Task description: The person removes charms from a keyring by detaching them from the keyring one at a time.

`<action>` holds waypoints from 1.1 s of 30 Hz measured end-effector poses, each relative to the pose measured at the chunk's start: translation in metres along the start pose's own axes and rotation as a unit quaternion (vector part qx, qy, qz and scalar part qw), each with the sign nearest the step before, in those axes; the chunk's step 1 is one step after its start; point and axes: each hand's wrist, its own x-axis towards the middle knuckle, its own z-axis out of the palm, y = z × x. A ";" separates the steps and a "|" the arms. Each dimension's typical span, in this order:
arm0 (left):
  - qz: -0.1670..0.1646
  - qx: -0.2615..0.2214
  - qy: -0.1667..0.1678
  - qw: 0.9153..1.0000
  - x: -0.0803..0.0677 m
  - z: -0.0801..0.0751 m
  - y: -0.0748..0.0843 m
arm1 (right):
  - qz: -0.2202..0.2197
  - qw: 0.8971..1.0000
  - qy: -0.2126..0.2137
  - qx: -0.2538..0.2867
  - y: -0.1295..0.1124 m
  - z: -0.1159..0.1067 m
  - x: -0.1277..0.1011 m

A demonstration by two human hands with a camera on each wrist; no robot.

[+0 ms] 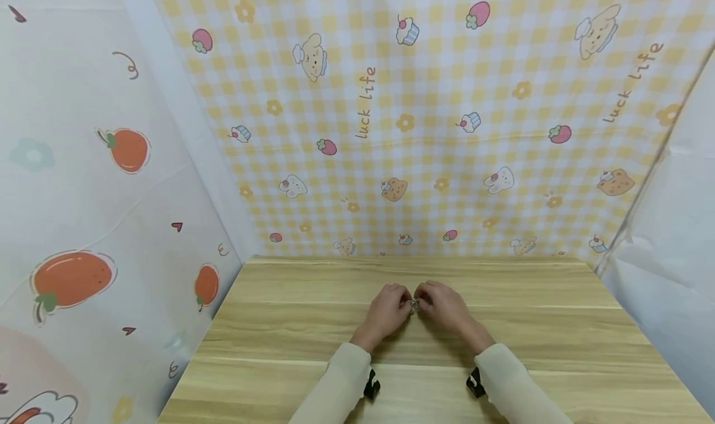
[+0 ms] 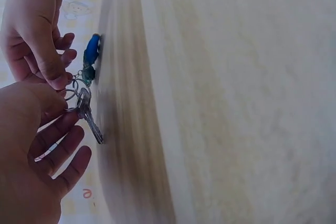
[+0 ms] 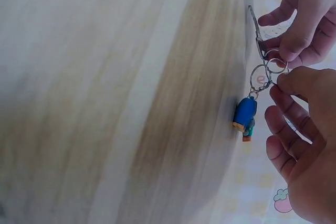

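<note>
Rings (image 3: 268, 67) of thin metal, linked together, sit between a person's two hands, above the table (image 1: 268, 331) toward its far edge. They carry a metal key (image 2: 83, 103) on the left and a small blue and green charm (image 3: 244, 112) on the right; whether either touches the wood, I cannot tell. The left hand (image 1: 389, 306) pinches the rings between thumb and forefinger, its other fingers spread apart. The right hand (image 1: 443, 304) pinches them from the right, its remaining fingers loosely bent and separate. Brown lettering (image 1: 365, 103) reading "luck life" appears twice on the yellow checked cloth (image 1: 441, 82) at the far side, once left of the middle and once toward the right. White sheeting (image 1: 56, 101) on the left bears orange fruit prints. Pale sleeves (image 1: 335, 383) cover both forearms.
</note>
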 end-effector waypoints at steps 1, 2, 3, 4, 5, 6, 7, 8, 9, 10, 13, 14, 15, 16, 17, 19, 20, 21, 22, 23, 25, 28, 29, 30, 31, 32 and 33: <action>-0.001 -0.008 0.001 1.000 0.000 0.000 0.000 | 0.000 1.000 0.000 0.002 0.000 0.000 0.000; -0.002 -0.016 0.002 1.000 0.000 0.000 0.000 | -0.001 1.000 0.001 0.004 0.000 -0.001 0.000; -0.003 -0.022 0.003 1.000 0.000 0.000 0.000 | -0.001 1.000 0.001 0.006 -0.001 -0.001 0.000; -0.003 -0.028 0.004 1.000 0.000 -0.001 0.000 | -0.001 1.000 0.002 0.007 -0.001 -0.001 0.000; -0.003 -0.033 0.005 0.999 0.000 -0.001 0.000 | 0.000 1.000 0.004 0.007 -0.002 -0.001 0.000; -0.003 -0.037 0.004 0.999 0.000 -0.002 0.000 | 0.001 1.000 0.004 0.008 -0.003 -0.001 0.000; -0.003 -0.041 0.003 0.999 0.000 -0.002 -0.001 | 0.001 1.000 0.004 0.009 -0.003 -0.001 0.000; -0.002 -0.045 0.000 0.999 -0.001 -0.003 -0.001 | 0.002 1.000 0.004 0.010 -0.004 -0.001 0.000; -0.002 -0.048 -0.002 0.999 -0.002 -0.003 -0.001 | 0.004 1.000 0.005 0.012 -0.004 0.000 0.000; -0.002 -0.053 -0.005 0.999 -0.003 -0.003 0.000 | 0.003 1.000 0.007 0.015 -0.005 0.001 -0.001; -0.002 -0.059 -0.008 0.998 -0.005 -0.002 0.000 | -0.003 1.000 0.013 0.025 -0.005 0.004 -0.003; -0.001 -0.060 -0.007 0.998 -0.006 -0.002 0.000 | -0.006 0.999 0.017 0.028 -0.005 0.005 -0.003; -0.001 -0.061 -0.005 0.998 -0.006 -0.002 0.000 | -0.011 0.999 0.021 0.030 -0.004 0.005 -0.004; 0.000 -0.061 -0.004 0.998 -0.005 -0.001 0.000 | -0.015 0.999 0.024 0.031 -0.004 0.006 -0.004; 0.001 -0.061 -0.003 0.998 -0.004 -0.001 0.000 | -0.018 0.999 0.027 0.031 -0.004 0.005 -0.004; 0.004 -0.063 -0.001 0.998 -0.004 -0.001 0.000 | -0.020 0.999 0.031 0.034 -0.004 0.005 -0.004; 0.004 -0.065 -0.001 0.998 -0.004 -0.001 0.000 | -0.021 0.999 0.031 0.035 -0.005 0.005 -0.004; 0.004 -0.066 -0.002 0.998 -0.004 -0.001 0.000 | -0.017 0.999 0.031 0.035 -0.005 0.005 -0.004; 0.005 -0.066 -0.002 0.998 -0.004 -0.001 0.000 | -0.013 0.999 0.029 0.037 -0.006 0.004 -0.004; 0.005 -0.066 -0.002 0.998 -0.004 -0.001 0.000 | -0.008 0.999 0.026 0.038 -0.006 0.004 -0.005; 0.004 -0.068 -0.003 0.998 -0.004 -0.001 0.000 | 0.004 0.999 0.018 0.040 -0.007 0.003 -0.005; 0.001 -0.069 -0.006 0.998 -0.004 -0.001 -0.001 | 0.015 0.999 0.003 0.043 -0.008 0.002 -0.005; 0.000 -0.071 -0.006 0.997 -0.005 -0.001 -0.001 | 0.015 0.999 0.001 0.043 -0.008 0.002 -0.005; -0.001 -0.073 -0.007 0.997 -0.005 -0.001 -0.001 | 0.013 0.999 -0.001 0.043 -0.007 0.002 -0.005; -0.002 -0.074 -0.007 0.997 -0.005 -0.001 -0.001 | 0.009 0.999 0.000 0.043 -0.007 0.002 -0.005; -0.004 -0.077 -0.007 0.997 -0.006 -0.001 -0.002 | 0.004 0.999 0.000 0.043 -0.007 0.002 -0.005; -0.004 -0.079 -0.007 0.997 -0.006 -0.001 -0.002 | -0.002 0.999 0.002 0.042 -0.007 0.003 -0.005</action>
